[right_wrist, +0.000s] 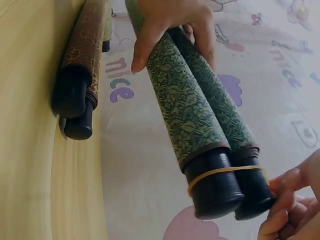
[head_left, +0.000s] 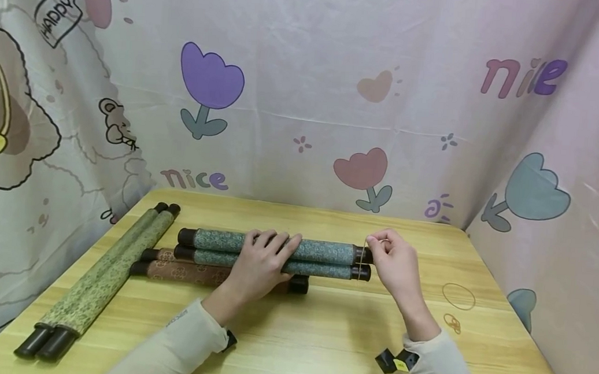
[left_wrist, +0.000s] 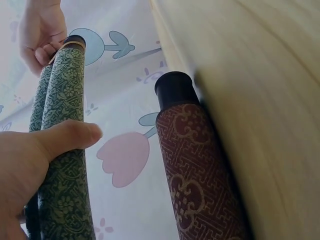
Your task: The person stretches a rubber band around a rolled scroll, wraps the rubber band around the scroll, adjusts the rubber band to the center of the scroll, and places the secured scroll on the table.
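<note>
A green patterned scroll (head_left: 326,251), rolled from both ends into two parallel rolls with dark end knobs, is held up off the table. My left hand (head_left: 263,262) grips it round the middle, thumb on the near side. At its right end a thin rubber band (right_wrist: 215,171) loops round both dark knobs. My right hand (head_left: 394,266) pinches that band at the far side of the knobs. Below and behind the left hand lies a reddish-brown scroll (head_left: 184,273) on the table, partly covered in the head view by the green one.
A light green scroll (head_left: 111,266) lies slantwise along the left side of the wooden table (head_left: 309,350). To the right are a large loose rubber band (head_left: 458,284) and a small tangled one (head_left: 453,323). Printed cloth (head_left: 290,169) hangs round the back and sides.
</note>
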Available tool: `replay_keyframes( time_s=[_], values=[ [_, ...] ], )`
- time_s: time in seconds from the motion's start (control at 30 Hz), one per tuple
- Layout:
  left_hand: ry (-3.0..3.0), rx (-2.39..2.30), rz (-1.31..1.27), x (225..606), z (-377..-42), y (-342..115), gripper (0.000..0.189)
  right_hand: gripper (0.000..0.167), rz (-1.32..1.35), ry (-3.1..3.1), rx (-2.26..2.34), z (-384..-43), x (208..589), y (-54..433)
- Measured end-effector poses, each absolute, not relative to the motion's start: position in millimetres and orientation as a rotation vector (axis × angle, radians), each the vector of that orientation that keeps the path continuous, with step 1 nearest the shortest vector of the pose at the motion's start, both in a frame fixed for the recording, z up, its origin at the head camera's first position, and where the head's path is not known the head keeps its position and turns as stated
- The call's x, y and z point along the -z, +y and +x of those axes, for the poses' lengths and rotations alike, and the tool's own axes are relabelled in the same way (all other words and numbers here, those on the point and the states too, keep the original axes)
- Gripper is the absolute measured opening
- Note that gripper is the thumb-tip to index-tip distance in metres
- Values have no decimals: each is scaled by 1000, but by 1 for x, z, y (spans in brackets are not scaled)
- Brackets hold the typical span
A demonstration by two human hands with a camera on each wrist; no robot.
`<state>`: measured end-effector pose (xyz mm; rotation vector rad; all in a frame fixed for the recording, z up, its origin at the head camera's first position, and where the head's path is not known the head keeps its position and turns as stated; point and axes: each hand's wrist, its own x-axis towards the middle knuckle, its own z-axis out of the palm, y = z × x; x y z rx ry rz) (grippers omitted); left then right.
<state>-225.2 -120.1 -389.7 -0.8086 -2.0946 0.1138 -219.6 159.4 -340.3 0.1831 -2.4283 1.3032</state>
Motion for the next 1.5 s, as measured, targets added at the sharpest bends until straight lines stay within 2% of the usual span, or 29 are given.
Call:
replay_keyframes(
  time_s=[0.13, 0.23, 0.43, 0.53, 0.7, 0.8, 1.07, 1.23, 1.5],
  values=[
    [-2075, -115, -788, 387, -226, -121, 98, 16, 110, -2395, -1588, -223, 338, 166],
    [-2086, -115, -778, 388, -227, -123, 98, 16, 157, -2323, -1595, -224, 340, 167],
    [-2100, -130, -797, 392, -227, -122, 95, 7, 478, -2123, -852, -223, 350, 159],
    [-2101, -128, -810, 393, -226, -120, 94, 5, 557, -1996, -554, -224, 353, 154],
    [-2119, -131, -799, 394, -225, -118, 93, 7, 497, -1988, -517, -220, 354, 150],
    [-2115, -126, -787, 395, -225, -118, 93, 10, 408, -2117, -784, -217, 352, 149],
    [-1999, -137, -784, 396, -227, -120, 97, 19, 67, -2255, -1861, -224, 345, 157],
    [-1947, -137, -789, 396, -229, -124, 97, 10, 16, -2165, -2255, -233, 348, 167],
    [-1834, -103, -788, 395, -235, -128, 84, 18, -11, -1767, -2886, -237, 354, 174]
  ],
)
